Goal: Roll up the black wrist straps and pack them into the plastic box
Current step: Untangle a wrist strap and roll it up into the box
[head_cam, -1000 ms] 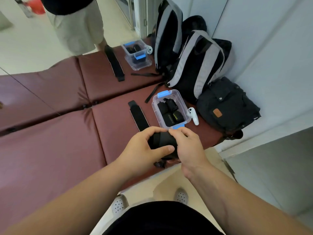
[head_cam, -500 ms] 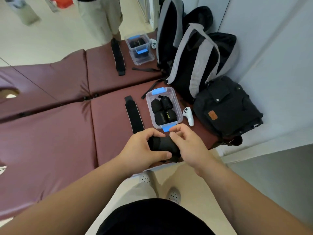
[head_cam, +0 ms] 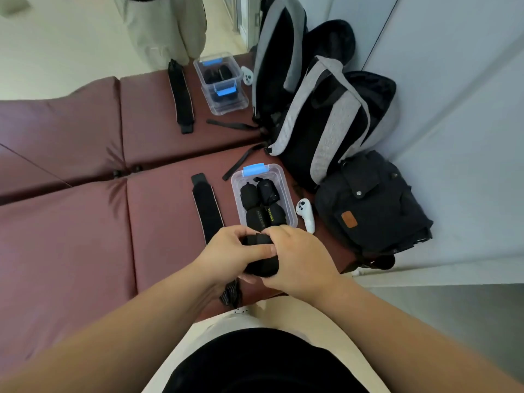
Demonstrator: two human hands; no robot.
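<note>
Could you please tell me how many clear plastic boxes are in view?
2. The near box sits beside the white controller, holding rolled straps; the far box stands beside the grey backpack. More may be hidden.

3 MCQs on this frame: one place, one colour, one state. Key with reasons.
1. Nearer white controller lies: A) between box and dark bag B) inside the box C) on the floor
2. That box's clip is: A) red B) blue C) green
3. The held strap is: A) flat on the bench B) rolled, gripped by left hand and right hand C) packed in the box
1A: it lies beside the box's right wall. 2B: blue tab at its far end. 3B: both hands wrap the roll.
</note>
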